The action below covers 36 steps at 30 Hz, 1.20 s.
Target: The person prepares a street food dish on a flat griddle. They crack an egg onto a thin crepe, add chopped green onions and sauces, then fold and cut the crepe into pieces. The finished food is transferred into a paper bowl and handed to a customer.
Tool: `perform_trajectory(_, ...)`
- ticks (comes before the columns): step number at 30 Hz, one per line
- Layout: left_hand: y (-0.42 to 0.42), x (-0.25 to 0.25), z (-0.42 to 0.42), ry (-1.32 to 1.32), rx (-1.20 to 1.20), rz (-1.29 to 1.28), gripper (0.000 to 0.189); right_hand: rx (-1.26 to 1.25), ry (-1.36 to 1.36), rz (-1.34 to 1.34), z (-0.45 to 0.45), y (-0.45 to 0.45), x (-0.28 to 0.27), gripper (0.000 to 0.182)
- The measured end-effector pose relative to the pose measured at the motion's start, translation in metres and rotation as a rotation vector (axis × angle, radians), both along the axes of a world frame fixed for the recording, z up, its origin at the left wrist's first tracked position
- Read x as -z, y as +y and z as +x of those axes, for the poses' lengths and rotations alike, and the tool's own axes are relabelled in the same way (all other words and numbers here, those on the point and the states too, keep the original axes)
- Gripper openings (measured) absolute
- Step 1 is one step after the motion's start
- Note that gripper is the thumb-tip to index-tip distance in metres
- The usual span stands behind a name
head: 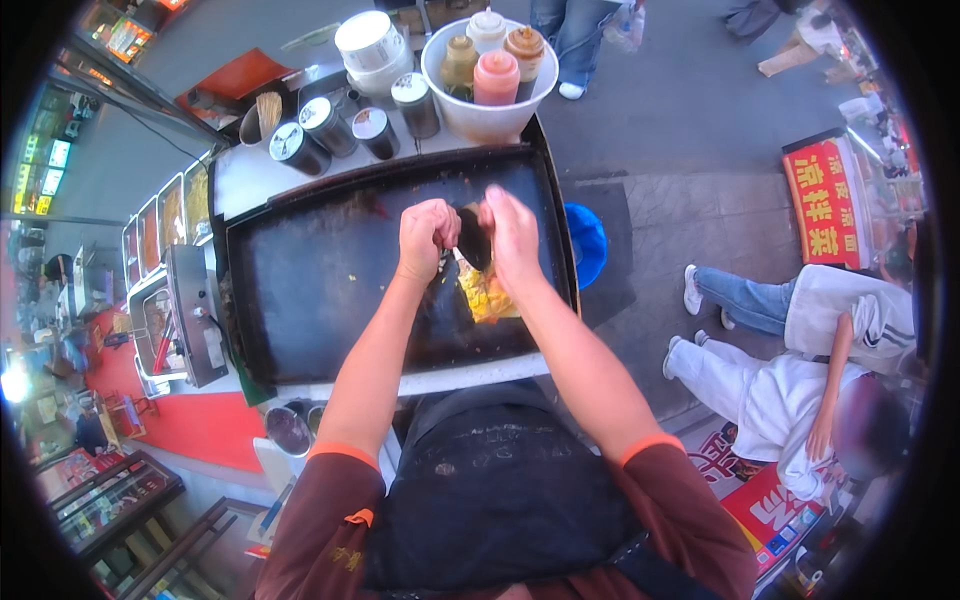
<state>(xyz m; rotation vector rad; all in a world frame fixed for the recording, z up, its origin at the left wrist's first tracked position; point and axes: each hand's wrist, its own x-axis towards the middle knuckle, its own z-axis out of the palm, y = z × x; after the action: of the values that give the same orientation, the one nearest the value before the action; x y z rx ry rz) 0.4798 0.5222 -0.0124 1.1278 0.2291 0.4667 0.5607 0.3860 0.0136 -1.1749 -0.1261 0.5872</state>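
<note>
Over the right half of a black flat griddle [322, 270], my two hands are close together. My left hand [427, 236] is curled into a fist at the edge of a dark, rounded flat object [474, 238], probably a spatula blade. My right hand [514, 232] closes on its other side with the thumb pointing up. The grip of each hand is partly hidden. Below the hands, a yellow egg pancake [489, 298] lies on the griddle, partly covered by the dark object. A dark, blurred patch is at its left.
Beyond the griddle stand dark shaker jars [300, 148] and a white bowl [491, 120] of squeeze bottles. Food trays [171, 214] and a fryer [191, 315] are at left. A blue bucket [586, 244] sits beside the right edge. People [780, 397] stand at right.
</note>
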Motion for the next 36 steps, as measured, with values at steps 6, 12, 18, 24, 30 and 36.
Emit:
perform_trajectory(6, -0.023, -0.019, -0.027, 0.274, -0.050, 0.159, 0.032, -0.037, -0.306, -0.349, 0.012, 0.040, -0.004, 0.035)
perform_trajectory(12, -0.015, -0.016, -0.052, 0.379, -0.345, 0.856, 0.016, -0.211, -0.676, -0.659, 0.031, -0.013, -0.014, 0.022)
perform_trajectory(18, 0.002, -0.041, -0.201, 0.425, -0.394, -0.080, 0.016, -0.067, -0.113, -0.509, -0.007, -0.158, -0.051, 0.025)
perform_trajectory(24, -0.032, -0.030, -0.355, 0.754, -0.278, 0.042, 0.032, -0.169, -0.098, -0.681, -0.086, -0.261, -0.015, 0.036)
perform_trajectory(30, -0.112, -0.044, -0.351, 0.828, -0.113, 0.524, 0.040, -0.450, -0.953, -1.234, -0.133, -0.241, -0.048, 0.035)
perform_trajectory(36, -0.164, -0.033, -0.260, 0.977, -0.162, 0.959, 0.033, -0.586, -1.132, -1.132, -0.108, -0.210, -0.030, 0.018)
